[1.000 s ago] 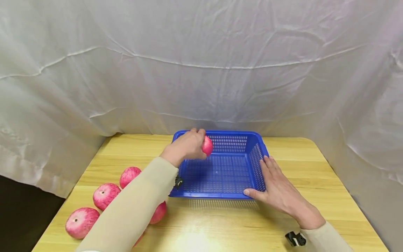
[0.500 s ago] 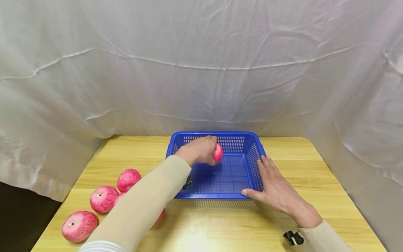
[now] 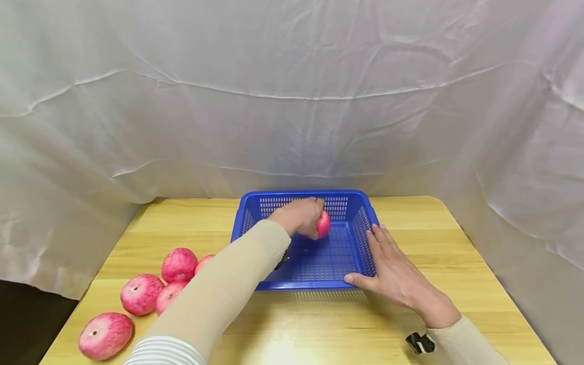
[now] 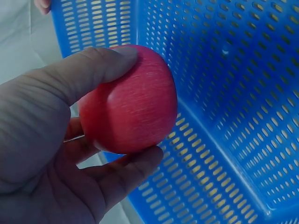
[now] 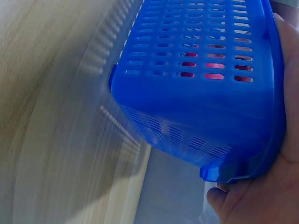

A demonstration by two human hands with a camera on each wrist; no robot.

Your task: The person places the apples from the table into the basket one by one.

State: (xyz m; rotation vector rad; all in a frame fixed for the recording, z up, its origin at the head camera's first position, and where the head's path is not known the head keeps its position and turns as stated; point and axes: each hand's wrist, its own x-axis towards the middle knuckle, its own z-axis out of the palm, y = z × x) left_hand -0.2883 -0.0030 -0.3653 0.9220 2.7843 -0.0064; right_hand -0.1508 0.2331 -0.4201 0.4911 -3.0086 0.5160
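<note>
My left hand (image 3: 298,217) grips a red apple (image 3: 323,224) inside the blue plastic basket (image 3: 303,285). The left wrist view shows the thumb over the top of the apple (image 4: 140,102) and the other fingers beneath it, with the slotted basket walls behind. On the basket's right side rests my right hand (image 3: 399,271), its fingers extended along the right rim and its thumb at the front rim. Through the slots in the right wrist view, red patches of the apple (image 5: 214,76) show.
Several more apples (image 3: 141,294) lie on the wooden table (image 3: 461,304) at the left, partly hidden by my left sleeve (image 3: 228,274). A pale curtain (image 3: 292,101) hangs behind the table and along its sides.
My left hand has carried the apple rightward and lower into the basket. My right hand stays at the rim. The whole head view has shifted slightly.
</note>
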